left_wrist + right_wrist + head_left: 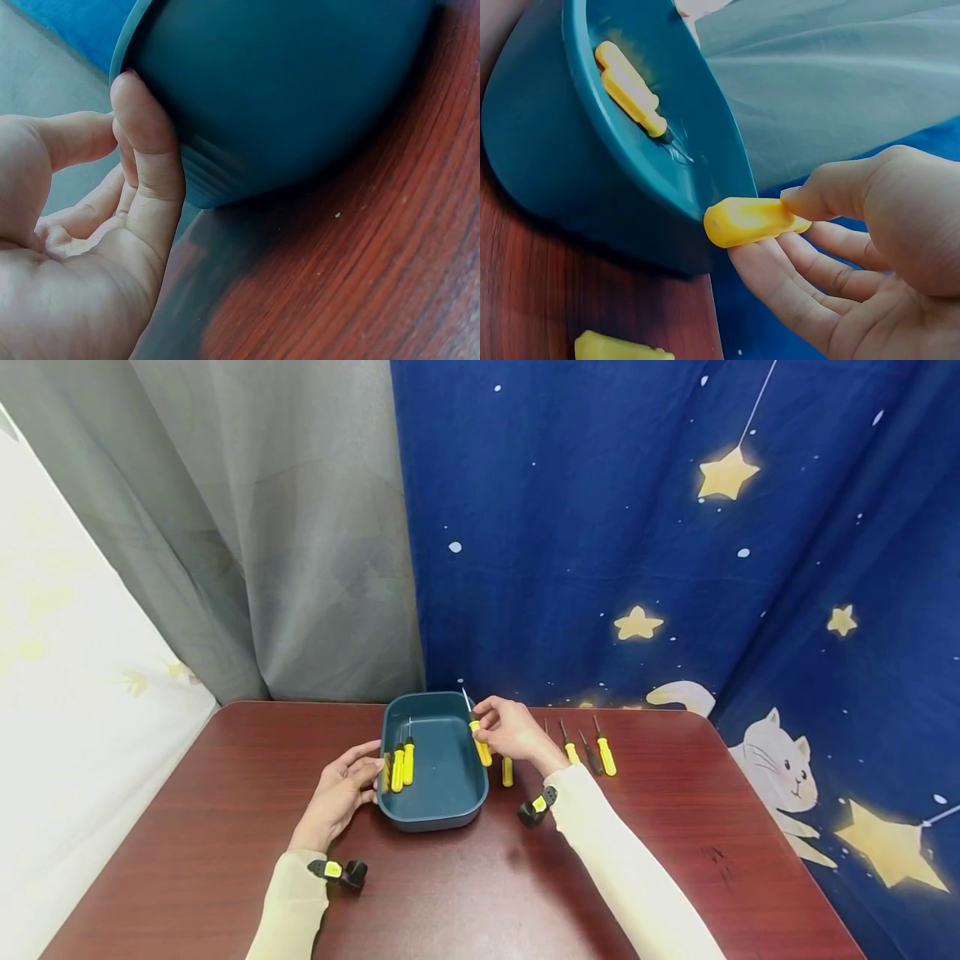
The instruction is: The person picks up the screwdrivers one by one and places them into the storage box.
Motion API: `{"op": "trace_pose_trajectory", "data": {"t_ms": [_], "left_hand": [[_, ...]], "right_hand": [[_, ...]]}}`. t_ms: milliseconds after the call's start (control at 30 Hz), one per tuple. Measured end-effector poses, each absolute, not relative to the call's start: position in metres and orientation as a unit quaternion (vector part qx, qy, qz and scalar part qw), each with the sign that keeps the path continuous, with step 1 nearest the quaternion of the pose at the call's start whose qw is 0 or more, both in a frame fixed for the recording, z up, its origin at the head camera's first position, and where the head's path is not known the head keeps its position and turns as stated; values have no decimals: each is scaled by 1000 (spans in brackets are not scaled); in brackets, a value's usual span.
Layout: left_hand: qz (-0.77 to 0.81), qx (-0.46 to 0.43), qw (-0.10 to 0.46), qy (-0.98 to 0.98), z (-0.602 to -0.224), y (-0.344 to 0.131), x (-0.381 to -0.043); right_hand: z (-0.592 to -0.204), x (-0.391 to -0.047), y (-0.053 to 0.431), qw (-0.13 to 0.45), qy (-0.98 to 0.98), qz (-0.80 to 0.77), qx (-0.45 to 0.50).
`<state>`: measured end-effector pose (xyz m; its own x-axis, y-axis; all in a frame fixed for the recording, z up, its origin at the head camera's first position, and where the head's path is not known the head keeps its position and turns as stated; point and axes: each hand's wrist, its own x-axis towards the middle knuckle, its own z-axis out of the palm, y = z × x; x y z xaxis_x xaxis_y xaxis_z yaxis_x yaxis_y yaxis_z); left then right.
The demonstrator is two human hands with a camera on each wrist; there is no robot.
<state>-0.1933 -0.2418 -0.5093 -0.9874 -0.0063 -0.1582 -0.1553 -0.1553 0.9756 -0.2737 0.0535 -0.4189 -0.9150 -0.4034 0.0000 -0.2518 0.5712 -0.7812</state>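
My right hand (510, 729) pinches a yellow-handled screwdriver (484, 752) between thumb and fingers. Its shaft points up and away, and it is at the right rim of a dark teal box (450, 768). In the right wrist view, the yellow handle (742, 223) shows butt end first beside the box wall. Two more screwdrivers with yellow handles (408, 762) lie side by side at the left inside the box. My left hand (339, 792) touches the box's left side. The left wrist view shows its fingertips (139, 105) against the outer wall, just under the rim.
Right of the box, a yellow-handled screwdriver (507, 772) lies partly hidden by my right hand. Farther right are a black screwdriver (592, 756) and yellow-handled ones (604, 752), one partly behind my wrist. Curtains (525, 568) hang behind the brown table (420, 893).
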Motion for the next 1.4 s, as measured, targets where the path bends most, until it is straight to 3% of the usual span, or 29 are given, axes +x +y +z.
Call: {"op": "trace_pose_trajectory", "data": {"t_ms": [1400], "left_hand": [[759, -59, 53, 646, -511, -243, -194]], "right_hand": [[-433, -290, -9, 179, 889, -394, -153]]}}
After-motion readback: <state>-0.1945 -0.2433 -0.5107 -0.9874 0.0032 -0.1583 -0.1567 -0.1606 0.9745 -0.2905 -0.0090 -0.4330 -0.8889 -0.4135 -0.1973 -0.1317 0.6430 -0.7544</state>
